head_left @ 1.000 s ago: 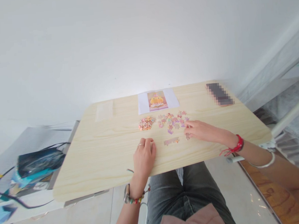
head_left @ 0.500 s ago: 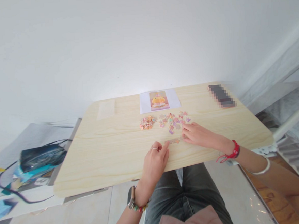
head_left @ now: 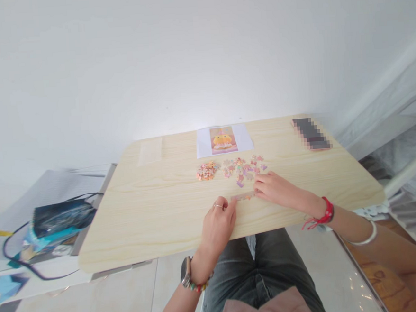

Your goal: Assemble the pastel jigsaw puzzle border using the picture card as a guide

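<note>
A short strip of joined jigsaw pieces [head_left: 245, 196] lies on the light wooden table near its front edge. My left hand [head_left: 217, 219] rests at the strip's left end, fingers curled and fingertips against it. At the other end, my right hand [head_left: 272, 188] is closed in a pinch on a jigsaw piece that its fingers mostly hide. Just beyond the strip are scattered pink and purple jigsaw pieces [head_left: 239, 165]. Left of those sits a denser heap of orange and pink jigsaw pieces [head_left: 207, 170].
A printed sheet with a yellow figure [head_left: 223, 139] lies at the back of the table [head_left: 143, 203]. A phone [head_left: 311, 133] is at the back right, a pale translucent sheet [head_left: 150, 151] at the back left. A dark bag [head_left: 61, 217] sits beyond the left edge.
My right hand stays pinched at the strip's right end, with barely any movement. My left hand keeps to the left end. The whole view has shifted slightly.
</note>
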`<state>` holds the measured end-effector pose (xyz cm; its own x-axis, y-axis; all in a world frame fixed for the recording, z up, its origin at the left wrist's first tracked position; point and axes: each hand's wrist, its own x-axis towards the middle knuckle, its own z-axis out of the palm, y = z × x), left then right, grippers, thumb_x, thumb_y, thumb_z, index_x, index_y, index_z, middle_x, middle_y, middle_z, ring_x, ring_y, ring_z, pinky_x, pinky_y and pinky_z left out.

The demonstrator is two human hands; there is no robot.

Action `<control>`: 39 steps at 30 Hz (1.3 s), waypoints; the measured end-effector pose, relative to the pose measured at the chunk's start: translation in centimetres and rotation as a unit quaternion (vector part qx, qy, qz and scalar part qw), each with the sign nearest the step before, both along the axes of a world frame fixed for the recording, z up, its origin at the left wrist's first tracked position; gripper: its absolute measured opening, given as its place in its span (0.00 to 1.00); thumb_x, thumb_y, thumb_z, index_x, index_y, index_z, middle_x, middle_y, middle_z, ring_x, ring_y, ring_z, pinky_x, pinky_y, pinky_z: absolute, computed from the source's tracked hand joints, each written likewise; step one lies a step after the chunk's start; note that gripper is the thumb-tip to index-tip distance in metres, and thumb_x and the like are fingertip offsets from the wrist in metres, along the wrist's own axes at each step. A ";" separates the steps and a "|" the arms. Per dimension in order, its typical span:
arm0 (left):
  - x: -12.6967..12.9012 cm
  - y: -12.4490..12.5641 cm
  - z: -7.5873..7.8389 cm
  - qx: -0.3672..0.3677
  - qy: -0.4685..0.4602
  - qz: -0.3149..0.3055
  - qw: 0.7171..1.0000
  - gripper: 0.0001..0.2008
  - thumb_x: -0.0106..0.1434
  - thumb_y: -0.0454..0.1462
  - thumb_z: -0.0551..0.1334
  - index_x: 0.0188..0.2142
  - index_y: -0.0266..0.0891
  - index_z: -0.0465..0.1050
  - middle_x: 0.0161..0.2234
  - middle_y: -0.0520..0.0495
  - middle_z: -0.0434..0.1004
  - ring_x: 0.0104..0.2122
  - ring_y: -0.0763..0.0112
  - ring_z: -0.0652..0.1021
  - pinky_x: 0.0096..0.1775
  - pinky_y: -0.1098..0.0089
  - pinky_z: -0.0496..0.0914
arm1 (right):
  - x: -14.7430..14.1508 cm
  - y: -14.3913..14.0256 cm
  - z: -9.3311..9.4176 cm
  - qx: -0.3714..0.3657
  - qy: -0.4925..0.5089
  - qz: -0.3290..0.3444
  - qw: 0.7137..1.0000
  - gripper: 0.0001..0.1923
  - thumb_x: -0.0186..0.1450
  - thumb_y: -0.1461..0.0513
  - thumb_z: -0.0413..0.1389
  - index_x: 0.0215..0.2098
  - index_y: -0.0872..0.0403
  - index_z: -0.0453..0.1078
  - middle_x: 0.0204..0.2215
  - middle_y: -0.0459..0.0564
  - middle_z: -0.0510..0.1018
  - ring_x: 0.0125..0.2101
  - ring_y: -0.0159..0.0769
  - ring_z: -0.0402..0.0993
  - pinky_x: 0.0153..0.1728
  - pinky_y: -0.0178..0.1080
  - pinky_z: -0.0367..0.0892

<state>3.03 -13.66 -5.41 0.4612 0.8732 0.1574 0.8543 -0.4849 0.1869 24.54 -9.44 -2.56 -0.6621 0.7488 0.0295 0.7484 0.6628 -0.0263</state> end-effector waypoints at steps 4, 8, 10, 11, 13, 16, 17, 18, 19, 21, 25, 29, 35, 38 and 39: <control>1.6 0.4 0.8 0.000 0.007 -0.031 0.999 0.16 0.63 0.32 0.52 0.50 0.46 0.64 0.34 0.48 0.65 0.32 0.71 0.71 0.33 0.72 0.69 | -0.1 0.0 -0.3 -0.017 0.039 -0.025 0.999 0.06 0.62 0.64 0.54 0.27 0.57 0.69 0.28 0.48 0.72 0.31 0.34 0.68 0.33 0.37 0.55; 3.4 0.9 1.1 -0.013 0.033 -0.053 0.998 0.13 0.62 0.32 0.53 0.46 0.44 0.66 0.34 0.47 0.65 0.34 0.68 0.70 0.34 0.69 0.69 | -0.1 -0.3 -0.7 -0.025 0.072 -0.051 0.996 0.07 0.61 0.64 0.55 0.26 0.56 0.69 0.26 0.47 0.72 0.31 0.34 0.69 0.32 0.37 0.55; 3.8 1.0 1.1 -0.010 0.035 -0.051 0.998 0.12 0.63 0.32 0.52 0.45 0.43 0.67 0.34 0.46 0.65 0.35 0.67 0.70 0.34 0.68 0.70 | 0.0 -0.5 -1.0 -0.024 0.088 -0.062 0.994 0.06 0.61 0.64 0.55 0.26 0.56 0.69 0.26 0.47 0.72 0.30 0.34 0.69 0.33 0.37 0.56; 3.9 1.1 1.1 -0.008 0.033 -0.051 0.998 0.12 0.63 0.32 0.52 0.45 0.43 0.67 0.34 0.46 0.65 0.35 0.66 0.70 0.35 0.68 0.70 | 0.1 -0.5 -1.2 -0.022 0.096 -0.065 0.993 0.06 0.62 0.64 0.55 0.26 0.56 0.69 0.26 0.47 0.73 0.30 0.34 0.69 0.33 0.37 0.56; 3.9 1.1 1.1 -0.008 0.025 -0.051 0.998 0.12 0.63 0.31 0.52 0.44 0.43 0.67 0.34 0.46 0.65 0.35 0.66 0.70 0.35 0.67 0.70 | 0.1 -0.7 -1.5 -0.017 0.107 -0.062 0.992 0.06 0.62 0.64 0.54 0.27 0.56 0.69 0.27 0.48 0.73 0.31 0.34 0.69 0.33 0.38 0.57; 4.0 1.2 1.1 -0.016 0.010 -0.051 0.999 0.11 0.62 0.31 0.52 0.42 0.42 0.68 0.34 0.46 0.65 0.34 0.66 0.70 0.35 0.67 0.70 | 0.2 -0.8 -1.6 -0.010 0.117 -0.055 0.992 0.06 0.63 0.64 0.52 0.29 0.56 0.70 0.28 0.49 0.74 0.32 0.35 0.69 0.34 0.38 0.59; 4.0 1.2 1.1 -0.017 0.004 -0.050 0.999 0.11 0.62 0.30 0.52 0.41 0.42 0.68 0.34 0.46 0.65 0.34 0.67 0.70 0.35 0.67 0.70 | 0.3 -0.8 -1.5 -0.008 0.123 -0.058 0.991 0.06 0.63 0.64 0.52 0.30 0.55 0.70 0.29 0.49 0.74 0.32 0.35 0.69 0.34 0.38 0.59; 3.9 1.2 1.1 -0.018 -0.003 -0.047 0.999 0.11 0.62 0.30 0.52 0.41 0.42 0.68 0.33 0.46 0.65 0.34 0.67 0.70 0.35 0.67 0.70 | 0.4 -0.7 -1.4 -0.006 0.133 -0.063 0.989 0.06 0.63 0.64 0.52 0.31 0.55 0.70 0.29 0.49 0.74 0.32 0.35 0.69 0.34 0.38 0.60; 3.9 1.3 1.1 -0.017 -0.010 -0.043 0.999 0.11 0.62 0.30 0.52 0.40 0.41 0.68 0.33 0.46 0.65 0.34 0.67 0.70 0.35 0.68 0.70 | 0.5 -0.5 -1.3 -0.003 0.145 -0.069 0.987 0.06 0.63 0.65 0.52 0.32 0.55 0.70 0.29 0.49 0.74 0.33 0.35 0.69 0.35 0.38 0.61; 3.6 1.4 1.2 -0.013 -0.022 -0.027 0.999 0.11 0.61 0.29 0.52 0.41 0.41 0.68 0.34 0.46 0.66 0.34 0.67 0.70 0.34 0.69 0.70 | 1.0 0.0 -1.0 0.007 0.170 -0.083 0.982 0.06 0.63 0.65 0.52 0.34 0.55 0.70 0.31 0.49 0.74 0.34 0.35 0.69 0.36 0.39 0.61; 2.0 1.6 1.1 -0.002 -0.034 0.015 0.999 0.11 0.60 0.29 0.53 0.40 0.39 0.68 0.35 0.45 0.66 0.33 0.68 0.71 0.33 0.70 0.70 | 2.4 1.6 -0.6 0.015 0.200 -0.111 0.973 0.08 0.64 0.65 0.49 0.34 0.55 0.71 0.32 0.50 0.73 0.35 0.36 0.69 0.37 0.38 0.62; -0.1 1.5 0.5 0.021 -0.056 0.038 0.997 0.11 0.62 0.31 0.51 0.41 0.40 0.69 0.33 0.47 0.66 0.30 0.70 0.72 0.31 0.71 0.70 | 3.1 3.3 -0.2 -0.003 0.203 -0.128 0.971 0.10 0.64 0.66 0.48 0.32 0.55 0.71 0.29 0.49 0.71 0.32 0.34 0.68 0.35 0.37 0.62; -1.9 1.4 -0.7 0.057 -0.105 0.060 0.991 0.13 0.64 0.33 0.48 0.44 0.39 0.67 0.33 0.46 0.66 0.30 0.71 0.73 0.32 0.71 0.70 | 1.3 5.8 0.3 -0.047 0.205 -0.100 0.973 0.09 0.63 0.66 0.49 0.33 0.56 0.72 0.31 0.50 0.70 0.31 0.32 0.68 0.35 0.35 0.62; -2.0 1.5 -1.0 0.058 -0.114 0.069 0.989 0.13 0.64 0.33 0.48 0.44 0.38 0.67 0.34 0.45 0.67 0.31 0.70 0.73 0.33 0.70 0.70 | 0.0 7.1 0.4 -0.062 0.185 -0.077 0.978 0.08 0.63 0.66 0.50 0.33 0.56 0.72 0.32 0.51 0.70 0.32 0.32 0.67 0.35 0.34 0.61; -2.0 1.5 -1.0 0.058 -0.116 0.070 0.989 0.12 0.64 0.33 0.49 0.43 0.38 0.67 0.34 0.45 0.67 0.31 0.70 0.73 0.33 0.70 0.70 | -0.3 7.5 0.4 -0.065 0.174 -0.071 0.980 0.08 0.63 0.66 0.51 0.33 0.56 0.72 0.32 0.51 0.70 0.33 0.33 0.67 0.35 0.34 0.61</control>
<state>1.06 -12.19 -6.43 0.2770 0.8959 0.3473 0.8557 -0.3944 0.3350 24.21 -1.98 -2.13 -0.5170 0.8456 0.1331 0.7636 0.5258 -0.3747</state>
